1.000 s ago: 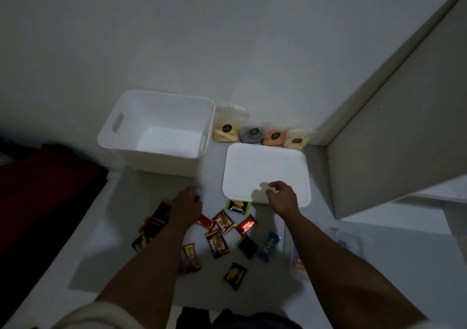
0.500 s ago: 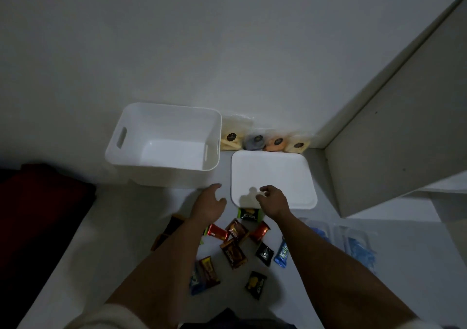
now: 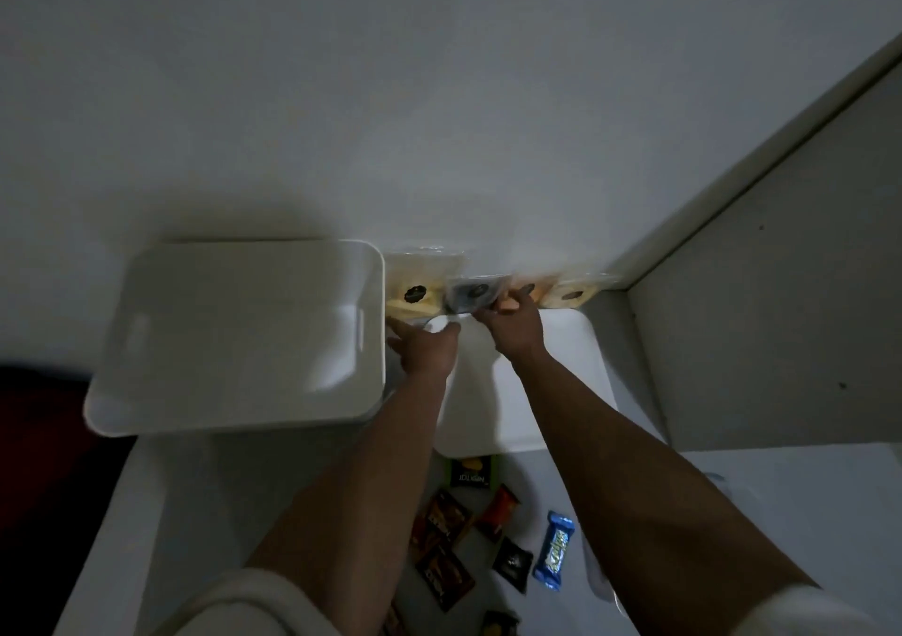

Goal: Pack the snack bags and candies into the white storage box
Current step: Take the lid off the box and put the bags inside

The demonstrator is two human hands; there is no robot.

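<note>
Beside lid [image 3: 551,391], green wrapper [image 3: 471,473]: lettering blurred, unreadable.

Looks like a home, probably a corner of a bedroom or living room. A plain painted wall [image 3: 439,98] is seen, with a pale cupboard panel [image 3: 781,318] butted against it on the right. A low white surface [image 3: 185,489] is set against that wall, and a dark red cloth [image 3: 44,464] is seen off its left edge. Household stuff is spread below the wall: a white storage box [image 3: 234,411], its lid [image 3: 561,391], wrapped candies [image 3: 554,550]. Lighting is dim.
</note>
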